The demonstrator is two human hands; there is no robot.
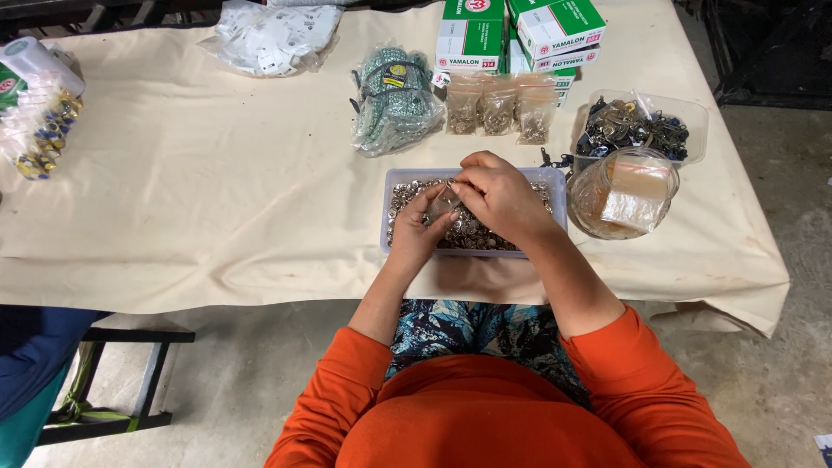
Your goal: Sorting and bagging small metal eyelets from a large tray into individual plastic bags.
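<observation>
Head view, frame centre: left hand [422,227] and right hand [496,196] pinch one small clear bag [445,204] together above a tray [560,192] of metal snaps [475,232].

We had one view only, from the camera worn on the person's head. It looked steeply down and forward over the orange sleeves [485,407] to the cloth-covered worktop [217,199], whose far edge ran along the top of the frame. It sat near: both hands, left hand [420,227] and right hand [501,198], filled the centre above a shallow tray [472,173]. Concrete floor [243,373] showed below the near worktop edge and at right. No second view shared the scene.
</observation>
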